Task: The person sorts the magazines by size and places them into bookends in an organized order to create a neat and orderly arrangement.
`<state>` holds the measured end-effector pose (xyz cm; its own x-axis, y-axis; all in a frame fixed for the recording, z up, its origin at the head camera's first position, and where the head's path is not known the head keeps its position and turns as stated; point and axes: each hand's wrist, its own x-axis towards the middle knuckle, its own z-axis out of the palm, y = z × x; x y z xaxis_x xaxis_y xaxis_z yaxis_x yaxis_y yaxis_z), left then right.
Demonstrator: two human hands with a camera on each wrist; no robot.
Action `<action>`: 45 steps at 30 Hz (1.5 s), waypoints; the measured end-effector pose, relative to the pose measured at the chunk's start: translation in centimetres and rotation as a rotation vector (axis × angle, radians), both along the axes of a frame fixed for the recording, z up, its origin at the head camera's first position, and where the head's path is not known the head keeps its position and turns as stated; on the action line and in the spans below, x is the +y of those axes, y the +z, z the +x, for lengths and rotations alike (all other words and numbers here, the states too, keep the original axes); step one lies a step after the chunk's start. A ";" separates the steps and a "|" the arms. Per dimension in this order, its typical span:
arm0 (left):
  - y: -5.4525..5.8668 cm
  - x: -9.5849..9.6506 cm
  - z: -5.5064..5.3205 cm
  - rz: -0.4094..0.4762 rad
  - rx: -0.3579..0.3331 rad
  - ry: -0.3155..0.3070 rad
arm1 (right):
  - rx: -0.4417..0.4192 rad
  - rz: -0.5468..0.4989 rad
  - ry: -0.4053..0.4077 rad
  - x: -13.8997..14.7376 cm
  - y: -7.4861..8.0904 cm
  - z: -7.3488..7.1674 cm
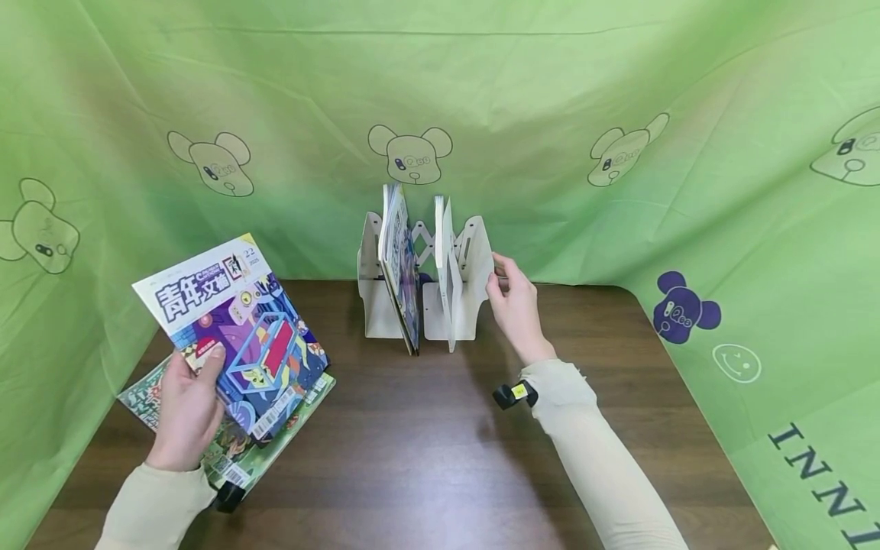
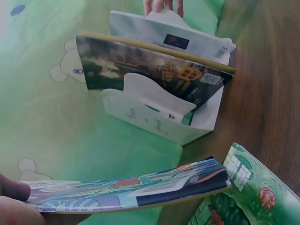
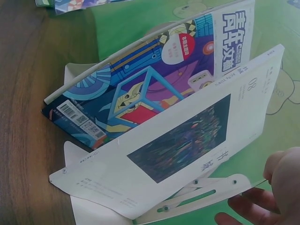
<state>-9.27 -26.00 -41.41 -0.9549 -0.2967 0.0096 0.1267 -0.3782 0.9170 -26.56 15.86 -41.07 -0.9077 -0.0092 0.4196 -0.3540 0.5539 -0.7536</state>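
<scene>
While the left hand grasps a purple-and-blue magazine, thumb on its front cover, the right hand pinches the outer edge of the nearer end panel of a white rack. Held magazine: tilted, above a green magazine that lies on the brown table beneath the left hand. Rack: between the hands, farther from the body than the left. Contents: a white magazine upright just beside the right hand's panel; a magazine bundle standing further toward the left hand's side.
</scene>
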 end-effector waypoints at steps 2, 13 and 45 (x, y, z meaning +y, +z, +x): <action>0.3 0.3 0.2 -0.018 -0.001 0.013 | 0.000 -0.002 0.001 0.0 0.0 0.0; 1.7 2.3 0.8 -0.072 0.063 0.002 | 0.003 -0.002 -0.004 0.0 -0.1 0.1; 5.0 7.7 3.7 -0.249 0.073 -0.076 | 0.010 -0.002 0.000 0.0 0.0 0.0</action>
